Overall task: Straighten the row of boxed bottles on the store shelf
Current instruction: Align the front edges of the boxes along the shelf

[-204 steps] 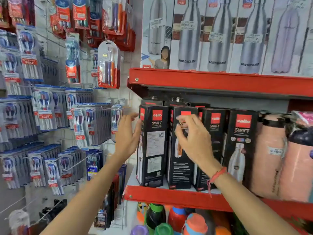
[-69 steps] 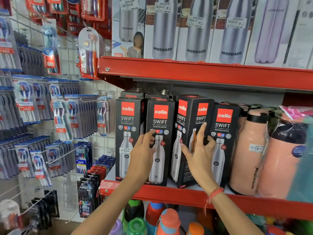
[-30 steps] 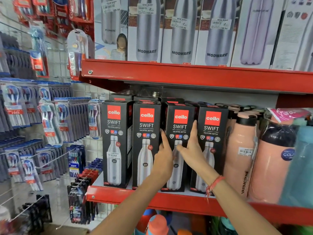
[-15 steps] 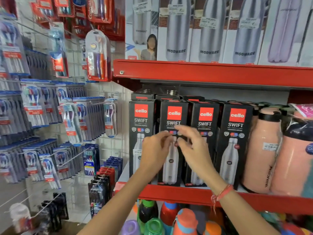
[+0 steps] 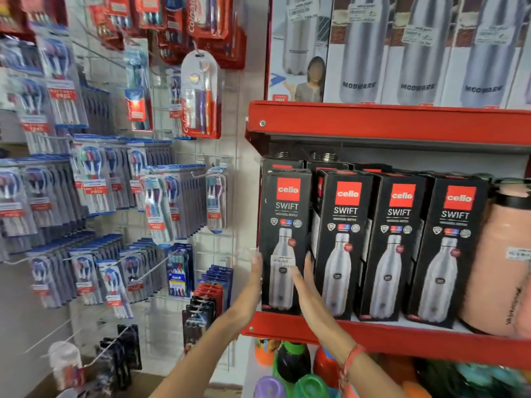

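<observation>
Four black boxed bottles stand side by side, fronts facing out, on the red shelf (image 5: 402, 337). The leftmost box (image 5: 284, 214) sits between my two hands. My left hand (image 5: 254, 280) lies flat against its left side, fingers pointing up. My right hand (image 5: 304, 285) rests on its lower front and right edge, with fingers reaching into the gap toward the second box (image 5: 343, 245). The third box (image 5: 393, 254) and fourth box (image 5: 448, 254) stand untouched to the right. More black boxes stand behind the front row.
A peach flask (image 5: 500, 262) stands right of the fourth box. The upper red shelf (image 5: 402, 122) carries white steel-bottle boxes (image 5: 416, 53). Toothbrush packs (image 5: 161, 208) hang on wire hooks at the left. Coloured bottles (image 5: 290, 360) stand on the shelf below.
Both hands have moved left and down, from the middle boxes to either side of the leftmost box. The view has shifted left as well.
</observation>
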